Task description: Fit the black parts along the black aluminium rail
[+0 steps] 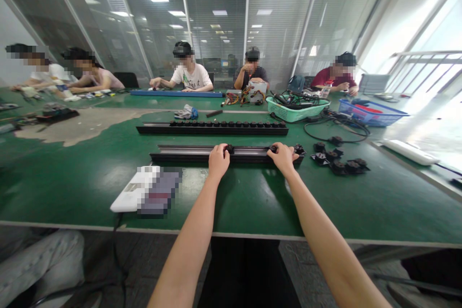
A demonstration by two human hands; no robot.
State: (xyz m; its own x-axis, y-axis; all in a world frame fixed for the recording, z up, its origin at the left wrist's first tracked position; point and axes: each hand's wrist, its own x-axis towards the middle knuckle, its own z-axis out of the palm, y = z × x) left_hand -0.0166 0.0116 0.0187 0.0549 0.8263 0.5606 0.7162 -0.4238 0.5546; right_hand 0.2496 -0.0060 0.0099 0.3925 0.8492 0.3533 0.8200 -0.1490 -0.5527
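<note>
A long black rail (pixel 187 158) with a silvery channel lies crosswise on the table in front of me. My left hand (pixel 218 161) is at its middle, fingers closed on a small black module (pixel 229 148) that sits in the channel. Farther right along the same rail, my right hand (pixel 284 158) pinches another small black module (pixel 273 148), partly hidden by the fingers. One more dark module (pixel 299 148) is at the rail's right end. Behind it lies a second black rail (pixel 212 130), lined with a row of similar modules over most of its length.
Several loose black modules (pixel 339 167) lie right of the rail. A green basket (pixel 298 113) of cables and a blue basket (pixel 378 118) stand behind. A white device (pixel 132 192) and a blurred dark slab (pixel 160 192) rest front left. Several people sit across the table.
</note>
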